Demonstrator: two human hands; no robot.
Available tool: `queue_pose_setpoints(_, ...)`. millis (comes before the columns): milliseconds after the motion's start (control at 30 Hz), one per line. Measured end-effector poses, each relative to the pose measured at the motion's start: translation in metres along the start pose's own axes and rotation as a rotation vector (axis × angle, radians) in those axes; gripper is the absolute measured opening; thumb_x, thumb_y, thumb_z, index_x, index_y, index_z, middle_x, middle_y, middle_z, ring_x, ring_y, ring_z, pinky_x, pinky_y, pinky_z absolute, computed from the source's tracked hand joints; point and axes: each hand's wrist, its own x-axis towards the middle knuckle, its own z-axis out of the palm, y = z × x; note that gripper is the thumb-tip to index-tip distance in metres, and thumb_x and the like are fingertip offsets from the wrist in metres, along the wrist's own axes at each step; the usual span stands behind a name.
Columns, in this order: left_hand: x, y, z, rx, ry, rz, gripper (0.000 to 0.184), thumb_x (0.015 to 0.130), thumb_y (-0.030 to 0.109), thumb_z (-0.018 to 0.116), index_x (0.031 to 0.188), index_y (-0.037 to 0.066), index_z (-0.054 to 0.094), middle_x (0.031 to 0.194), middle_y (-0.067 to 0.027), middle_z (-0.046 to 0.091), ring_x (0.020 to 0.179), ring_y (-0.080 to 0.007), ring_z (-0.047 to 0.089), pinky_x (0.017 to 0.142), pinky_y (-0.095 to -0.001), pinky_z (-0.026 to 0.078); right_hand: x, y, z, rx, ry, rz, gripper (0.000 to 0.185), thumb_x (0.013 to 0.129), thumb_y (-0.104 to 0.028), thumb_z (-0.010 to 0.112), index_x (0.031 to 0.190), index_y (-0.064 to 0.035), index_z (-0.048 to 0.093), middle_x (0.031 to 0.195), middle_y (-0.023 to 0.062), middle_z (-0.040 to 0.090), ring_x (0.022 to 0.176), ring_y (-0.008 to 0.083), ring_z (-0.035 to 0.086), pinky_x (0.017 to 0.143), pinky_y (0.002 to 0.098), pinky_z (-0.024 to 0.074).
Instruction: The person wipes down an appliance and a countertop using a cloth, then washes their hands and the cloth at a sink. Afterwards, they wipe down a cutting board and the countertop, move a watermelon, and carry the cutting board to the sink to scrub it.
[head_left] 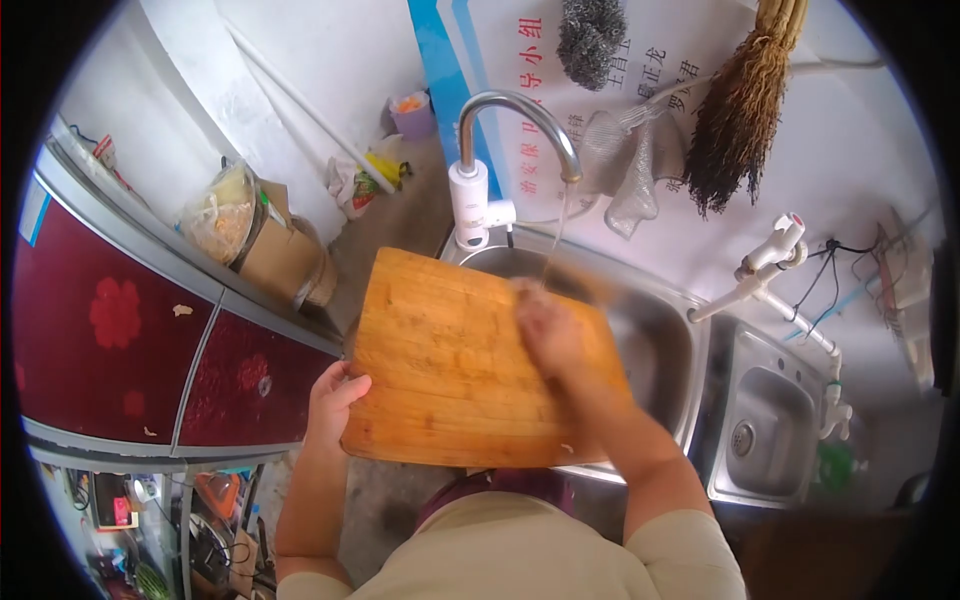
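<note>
A wooden cutting board (450, 360) is held tilted over the near left part of a steel sink (650, 345). My left hand (335, 400) grips its left edge, thumb on the upper face and the other fingers partly hidden beneath. On the board's face near the far edge lies my right hand (548, 325), smeared by motion, so its fingers and anything in them cannot be made out. Just beyond that hand, a thin stream of water (556, 235) runs from the curved faucet (520, 105). The board looks wet and covers much of the sink.
A smaller sink (765, 415) stands to the right beside a white pipe with a tap (775, 250). A straw brush (745, 115) and steel wool (592, 40) hang on the wall. A dark red cabinet (110, 320) and a cardboard box (280, 260) are at left.
</note>
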Motion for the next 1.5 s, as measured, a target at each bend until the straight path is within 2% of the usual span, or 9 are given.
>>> queue_pose_setpoints(267, 0.007, -0.011, -0.019, 0.056, -0.024, 0.003, 0.020, 0.083, 0.004, 0.059, 0.101, -0.003, 0.054, 0.095, -0.0109, 0.063, 0.082, -0.0165, 0.061, 0.077, -0.0305, 0.049, 0.043, 0.080, 0.012, 0.006, 0.115, 0.201, 0.040, 0.085, -0.033, 0.058, 0.118, -0.0113, 0.060, 0.111, 0.0150, 0.062, 0.107, 0.0274, 0.055, 0.091, 0.0375, 0.0429)
queue_pose_setpoints(367, 0.004, 0.001, -0.010, 0.172, -0.026, -0.074, 0.030, 0.082, 0.007, 0.062, 0.108, -0.004, 0.050, 0.100, -0.0112, 0.060, 0.089, -0.0161, 0.059, 0.080, -0.0300, 0.046, 0.054, 0.041, 0.014, 0.816, 0.310, 0.254, 0.041, 0.087, -0.031, 0.059, 0.113, 0.0009, 0.060, 0.096, 0.0149, 0.066, 0.093, 0.0216, 0.060, 0.081, 0.0314, 0.0473)
queue_pose_setpoints(667, 0.034, 0.019, 0.014, 1.488, 0.019, 0.848, 0.049, 0.085, 0.016, 0.062, 0.125, -0.003, 0.042, 0.124, -0.0233, 0.049, 0.115, -0.0267, 0.049, 0.094, -0.0341, 0.042, 0.078, 0.025, 0.001, 1.968, -0.161, 0.413, 0.036, 0.092, -0.040, 0.054, 0.090, -0.0051, 0.060, 0.086, 0.0092, 0.063, 0.077, 0.0246, 0.061, 0.062, 0.0386, 0.0529)
queue_pose_setpoints(767, 0.053, 0.033, 0.068, 1.257, -0.380, 0.560, 0.060, 0.085, 0.024, 0.064, 0.133, 0.002, 0.036, 0.131, -0.0238, 0.042, 0.123, -0.0317, 0.042, 0.095, -0.0398, 0.042, 0.077, 0.028, 0.001, 2.180, -0.478, 0.150, 0.036, 0.093, -0.041, 0.052, 0.092, -0.0062, 0.059, 0.090, 0.0100, 0.064, 0.083, 0.0253, 0.061, 0.071, 0.0401, 0.0522)
queue_pose_setpoints(933, 0.103, -0.030, 0.181, 0.492, -0.377, -0.529, 0.086, 0.085, 0.067, 0.045, 0.146, 0.017, 0.011, 0.145, -0.0191, 0.027, 0.126, -0.0385, 0.037, 0.097, -0.0582, 0.037, 0.067, -0.013, -0.013, 2.103, 0.001, 0.168, 0.020, 0.091, -0.029, 0.057, 0.089, -0.0085, 0.056, 0.084, 0.0078, 0.063, 0.080, 0.0209, 0.060, 0.073, 0.0332, 0.0505)
queue_pose_setpoints(1067, 0.157, -0.053, 0.226, -0.021, -0.192, -0.601, 0.054, 0.092, 0.054, 0.043, 0.092, 0.002, 0.058, 0.089, -0.0110, 0.062, 0.085, -0.0218, 0.061, 0.072, -0.0380, 0.050, 0.029, -0.053, -0.021, 1.573, 0.362, 0.150, 0.016, 0.088, -0.015, 0.062, 0.085, -0.0090, 0.047, 0.077, 0.0012, 0.054, 0.073, 0.0097, 0.050, 0.064, 0.0240, 0.0441)
queue_pose_setpoints(1300, 0.256, -0.186, 0.202, 0.406, -0.610, 0.223, 0.021, 0.089, 0.026, 0.057, 0.078, 0.009, 0.056, 0.071, -0.0078, 0.055, 0.062, -0.0226, 0.057, 0.056, -0.0355, 0.048, 0.030, -0.042, -0.032, 0.868, 0.699, 0.083, 0.026, 0.079, -0.016, 0.069, 0.091, -0.0021, 0.050, 0.087, 0.0158, 0.057, 0.081, 0.0261, 0.056, 0.074, 0.0364, 0.0453)
queue_pose_setpoints(1433, 0.194, -0.142, 0.234, -0.078, -0.142, -0.365, 0.023, 0.090, 0.030, 0.056, 0.081, 0.008, 0.058, 0.078, -0.0065, 0.060, 0.075, -0.0191, 0.060, 0.063, -0.0348, 0.050, 0.072, 0.007, -0.025, 1.044, 0.470, 0.477, 0.022, 0.077, -0.017, 0.069, 0.086, -0.0014, 0.056, 0.080, 0.0155, 0.059, 0.074, 0.0278, 0.056, 0.071, 0.0370, 0.0455)
queue_pose_setpoints(1500, 0.199, -0.141, 0.235, -0.301, -0.392, -0.325, 0.022, 0.090, 0.029, 0.056, 0.082, 0.009, 0.057, 0.080, -0.0065, 0.062, 0.080, -0.0170, 0.061, 0.067, -0.0335, 0.051, 0.053, -0.007, 0.015, 0.908, 0.707, 0.050, 0.019, 0.079, -0.018, 0.068, 0.081, -0.0021, 0.057, 0.082, 0.0154, 0.061, 0.075, 0.0262, 0.058, 0.070, 0.0366, 0.0460)
